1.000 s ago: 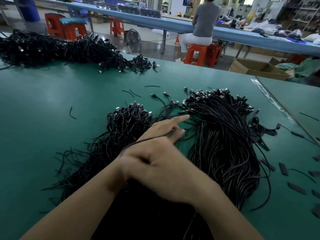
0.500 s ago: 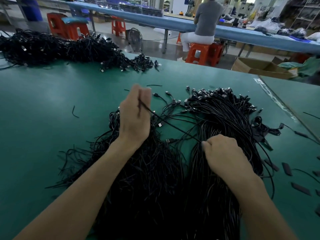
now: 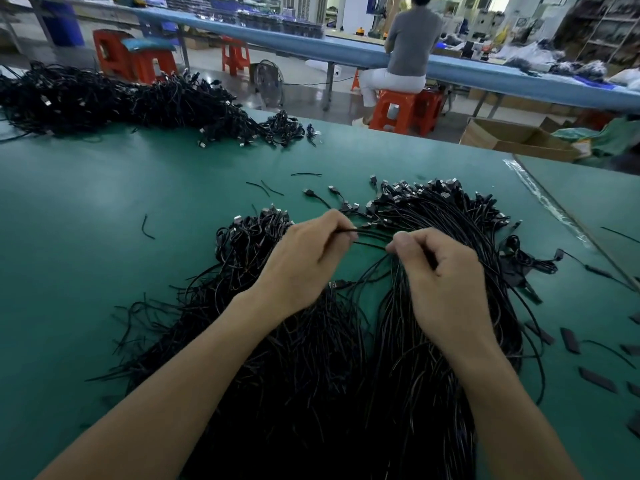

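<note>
Two big heaps of thin black cables with plug ends lie on the green table point(image 3: 86, 271): a left heap point(image 3: 249, 244) and a right heap point(image 3: 450, 216). My left hand point(image 3: 304, 261) pinches a thin black cable point(image 3: 372, 237) between thumb and fingers. The same cable strands run to my right hand point(image 3: 443, 271), which grips them with curled fingers. Both hands hover close together over the gap between the heaps, fingertips nearly meeting.
A long pile of black cables point(image 3: 121, 98) lies at the table's far left. Short black sleeve pieces point(image 3: 569, 341) and loose wire bits point(image 3: 147, 226) are scattered about. Beyond the far edge are orange stools point(image 3: 401, 110), a cardboard box point(image 3: 512, 136), and a seated person point(image 3: 408, 46).
My left hand came down and right from its raised spot over the left heap. My right hand moved up and left, so both hands now meet on the cable.
</note>
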A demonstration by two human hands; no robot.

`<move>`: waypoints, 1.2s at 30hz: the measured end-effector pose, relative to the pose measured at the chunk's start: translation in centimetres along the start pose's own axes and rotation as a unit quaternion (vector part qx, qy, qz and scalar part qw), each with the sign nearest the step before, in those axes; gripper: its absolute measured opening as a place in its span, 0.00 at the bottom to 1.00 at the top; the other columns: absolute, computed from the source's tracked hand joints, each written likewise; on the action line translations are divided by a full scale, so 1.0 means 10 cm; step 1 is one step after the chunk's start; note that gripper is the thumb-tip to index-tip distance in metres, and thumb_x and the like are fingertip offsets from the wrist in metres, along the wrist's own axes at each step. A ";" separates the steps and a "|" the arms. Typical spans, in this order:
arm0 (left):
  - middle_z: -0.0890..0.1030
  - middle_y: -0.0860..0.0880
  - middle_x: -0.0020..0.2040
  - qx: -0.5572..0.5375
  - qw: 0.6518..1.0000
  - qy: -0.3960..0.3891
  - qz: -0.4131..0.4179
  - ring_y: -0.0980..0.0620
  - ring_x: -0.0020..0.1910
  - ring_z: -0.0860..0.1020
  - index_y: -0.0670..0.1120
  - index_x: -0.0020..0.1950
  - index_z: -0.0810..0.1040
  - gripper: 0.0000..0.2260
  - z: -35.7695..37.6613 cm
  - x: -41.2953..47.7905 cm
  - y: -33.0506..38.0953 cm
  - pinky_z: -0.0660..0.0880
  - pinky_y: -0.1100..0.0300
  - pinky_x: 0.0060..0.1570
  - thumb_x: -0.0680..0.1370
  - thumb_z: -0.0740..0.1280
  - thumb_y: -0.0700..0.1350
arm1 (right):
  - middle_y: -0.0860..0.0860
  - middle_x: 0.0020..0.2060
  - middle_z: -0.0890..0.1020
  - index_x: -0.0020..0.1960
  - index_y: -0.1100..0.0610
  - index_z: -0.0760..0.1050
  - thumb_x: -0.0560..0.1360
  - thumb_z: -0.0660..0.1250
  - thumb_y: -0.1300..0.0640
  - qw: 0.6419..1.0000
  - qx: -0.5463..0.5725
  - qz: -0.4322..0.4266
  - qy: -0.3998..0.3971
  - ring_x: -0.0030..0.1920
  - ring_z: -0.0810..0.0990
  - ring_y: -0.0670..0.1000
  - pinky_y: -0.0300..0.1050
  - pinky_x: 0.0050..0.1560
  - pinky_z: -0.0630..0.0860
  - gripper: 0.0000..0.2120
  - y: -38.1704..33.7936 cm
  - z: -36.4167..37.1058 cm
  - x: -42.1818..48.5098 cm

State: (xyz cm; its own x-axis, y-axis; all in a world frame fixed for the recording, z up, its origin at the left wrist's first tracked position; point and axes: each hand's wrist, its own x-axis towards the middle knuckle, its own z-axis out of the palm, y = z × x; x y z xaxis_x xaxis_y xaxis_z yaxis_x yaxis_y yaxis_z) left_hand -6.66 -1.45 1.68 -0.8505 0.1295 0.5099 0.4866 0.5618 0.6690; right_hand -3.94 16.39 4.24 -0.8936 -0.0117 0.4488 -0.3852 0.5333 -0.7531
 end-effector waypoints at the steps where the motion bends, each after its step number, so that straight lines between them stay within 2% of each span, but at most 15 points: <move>1: 0.77 0.48 0.33 -0.042 0.999 0.010 -0.018 0.58 0.29 0.68 0.46 0.46 0.78 0.06 -0.04 0.00 0.02 0.67 0.60 0.30 0.82 0.65 0.45 | 0.44 0.27 0.76 0.43 0.48 0.80 0.81 0.63 0.50 1.000 0.022 0.006 0.021 0.25 0.69 0.42 0.32 0.26 0.63 0.10 0.04 -0.03 0.02; 3: 0.75 0.47 0.28 -0.087 0.996 -0.011 -0.034 0.58 0.26 0.66 0.48 0.41 0.80 0.10 -0.15 -0.02 0.07 0.65 0.64 0.27 0.80 0.68 0.51 | 0.41 0.34 0.81 0.44 0.45 0.79 0.82 0.63 0.51 0.995 0.067 0.022 0.072 0.32 0.74 0.39 0.30 0.32 0.69 0.10 0.09 -0.07 0.08; 5: 0.66 0.51 0.22 -0.110 0.986 -0.099 -0.075 0.58 0.23 0.62 0.48 0.37 0.82 0.19 -0.24 -0.05 0.14 0.62 0.67 0.25 0.80 0.65 0.59 | 0.37 0.33 0.80 0.44 0.44 0.79 0.82 0.63 0.51 0.987 0.108 0.030 0.113 0.32 0.74 0.38 0.28 0.35 0.70 0.10 0.12 -0.10 0.12; 7: 0.61 0.54 0.22 -0.189 0.946 -0.213 -0.155 0.55 0.22 0.58 0.47 0.33 0.81 0.26 -0.32 -0.08 0.20 0.60 0.65 0.24 0.79 0.60 0.63 | 0.38 0.29 0.77 0.43 0.45 0.80 0.82 0.63 0.51 0.981 0.144 0.036 0.127 0.29 0.70 0.39 0.30 0.32 0.68 0.11 0.13 -0.09 0.15; 9: 0.60 0.52 0.23 -0.318 0.886 -0.280 -0.189 0.54 0.22 0.56 0.47 0.30 0.78 0.27 -0.36 -0.12 0.28 0.58 0.66 0.23 0.80 0.58 0.62 | 0.39 0.26 0.74 0.43 0.46 0.81 0.81 0.64 0.51 0.982 0.153 0.041 0.100 0.27 0.67 0.40 0.31 0.30 0.67 0.11 0.12 -0.06 0.17; 13: 0.57 0.53 0.26 -0.525 0.787 -0.278 -0.167 0.56 0.23 0.55 0.48 0.33 0.77 0.23 -0.33 -0.11 0.41 0.57 0.68 0.22 0.83 0.56 0.58 | 0.44 0.28 0.77 0.39 0.46 0.81 0.80 0.66 0.52 0.988 0.071 0.080 -0.107 0.29 0.70 0.45 0.44 0.30 0.68 0.12 0.13 0.08 0.14; 16: 0.63 0.56 0.28 -0.600 0.766 -0.166 -0.161 0.59 0.24 0.59 0.47 0.43 0.82 0.18 -0.22 -0.04 0.43 0.61 0.68 0.21 0.83 0.58 0.53 | 0.46 0.28 0.76 0.38 0.49 0.80 0.80 0.65 0.55 0.958 0.059 0.050 -0.276 0.29 0.69 0.47 0.47 0.31 0.66 0.13 0.08 0.16 -0.01; 19: 0.65 0.53 0.30 -0.591 0.786 -0.041 -0.177 0.58 0.26 0.63 0.44 0.48 0.84 0.16 -0.13 -0.03 0.36 0.63 0.67 0.24 0.83 0.58 0.48 | 0.45 0.27 0.73 0.43 0.53 0.80 0.81 0.63 0.56 0.946 0.044 0.013 -0.321 0.27 0.66 0.45 0.43 0.29 0.64 0.11 0.03 0.13 -0.06; 23: 0.70 0.53 0.30 -0.410 0.894 0.028 -0.177 0.57 0.27 0.69 0.44 0.48 0.82 0.17 -0.03 -0.09 0.26 0.71 0.64 0.27 0.86 0.55 0.44 | 0.44 0.25 0.71 0.39 0.51 0.79 0.80 0.64 0.54 0.949 -0.001 -0.003 -0.316 0.26 0.65 0.42 0.40 0.28 0.63 0.12 -0.02 0.02 -0.06; 26: 0.78 0.53 0.33 -0.269 0.950 0.022 -0.155 0.55 0.32 0.77 0.41 0.49 0.81 0.15 -0.03 -0.11 0.25 0.77 0.63 0.36 0.86 0.56 0.41 | 0.47 0.26 0.73 0.37 0.52 0.78 0.79 0.66 0.54 0.949 -0.009 -0.025 -0.314 0.26 0.67 0.42 0.39 0.28 0.64 0.13 -0.10 -0.04 -0.07; 28: 0.81 0.53 0.36 -0.185 0.972 -0.049 -0.139 0.58 0.35 0.80 0.43 0.47 0.81 0.15 -0.06 -0.13 0.29 0.76 0.65 0.38 0.85 0.57 0.42 | 0.47 0.28 0.77 0.38 0.52 0.80 0.78 0.67 0.54 0.962 -0.001 -0.042 -0.269 0.27 0.70 0.45 0.38 0.29 0.66 0.11 -0.14 -0.08 -0.03; 30: 0.81 0.52 0.33 -0.187 0.965 -0.125 -0.134 0.56 0.31 0.80 0.44 0.43 0.78 0.15 -0.08 -0.16 0.34 0.75 0.64 0.34 0.85 0.57 0.43 | 0.47 0.31 0.81 0.39 0.51 0.81 0.78 0.69 0.54 0.975 0.019 -0.052 -0.216 0.30 0.76 0.47 0.39 0.32 0.71 0.09 -0.17 -0.13 0.02; 32: 0.77 0.52 0.27 -0.255 0.939 -0.153 -0.172 0.54 0.24 0.76 0.44 0.41 0.74 0.16 -0.09 -0.18 0.40 0.71 0.64 0.25 0.86 0.56 0.47 | 0.47 0.31 0.82 0.39 0.51 0.81 0.75 0.71 0.51 0.979 0.058 -0.057 -0.188 0.31 0.77 0.44 0.35 0.34 0.72 0.07 -0.19 -0.15 0.04; 34: 0.69 0.53 0.23 -0.330 0.903 -0.178 -0.211 0.57 0.18 0.66 0.46 0.39 0.74 0.19 -0.11 -0.20 0.42 0.61 0.67 0.19 0.85 0.55 0.52 | 0.48 0.30 0.81 0.40 0.54 0.81 0.71 0.73 0.49 0.977 0.119 -0.051 -0.172 0.30 0.77 0.43 0.35 0.34 0.73 0.08 -0.20 -0.13 0.06; 36: 0.63 0.54 0.22 -0.395 0.856 -0.225 -0.247 0.58 0.18 0.59 0.46 0.36 0.77 0.25 -0.13 -0.22 0.43 0.56 0.68 0.19 0.84 0.54 0.58 | 0.53 0.28 0.80 0.40 0.57 0.79 0.70 0.74 0.51 0.973 0.172 -0.049 -0.149 0.30 0.77 0.46 0.41 0.34 0.74 0.10 -0.16 -0.09 0.07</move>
State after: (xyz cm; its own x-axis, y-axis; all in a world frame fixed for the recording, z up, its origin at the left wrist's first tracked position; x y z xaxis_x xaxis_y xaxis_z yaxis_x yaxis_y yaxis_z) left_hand -2.45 -0.37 4.08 -0.8960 0.4366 -0.0810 -0.1221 -0.0668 0.9903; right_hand -3.79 16.29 6.16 -0.8558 -0.3199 0.4065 -0.4810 0.2028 -0.8530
